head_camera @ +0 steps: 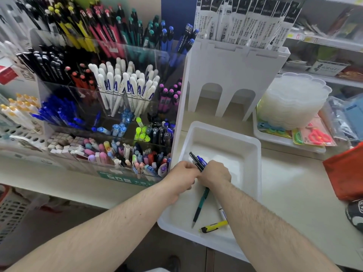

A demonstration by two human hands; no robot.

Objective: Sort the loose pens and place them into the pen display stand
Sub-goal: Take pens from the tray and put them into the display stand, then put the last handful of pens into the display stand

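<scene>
At the left, the clear pen stand (110, 99) stands on the table (290, 185), its compartments packed with upright pens sorted by colour. Just right of its lower corner, over the white tray (253, 152), the left hand (181, 176) and right hand (215, 172) meet, fingers curled around a small bundle of pens (198, 160), black and blue, whose ends poke up between them. Lower in the tray lie a teal pen (200, 207), a white pen (221, 210) partly under the right forearm, and a yellow pen (214, 227), with a white rack (233, 71) behind.
</scene>
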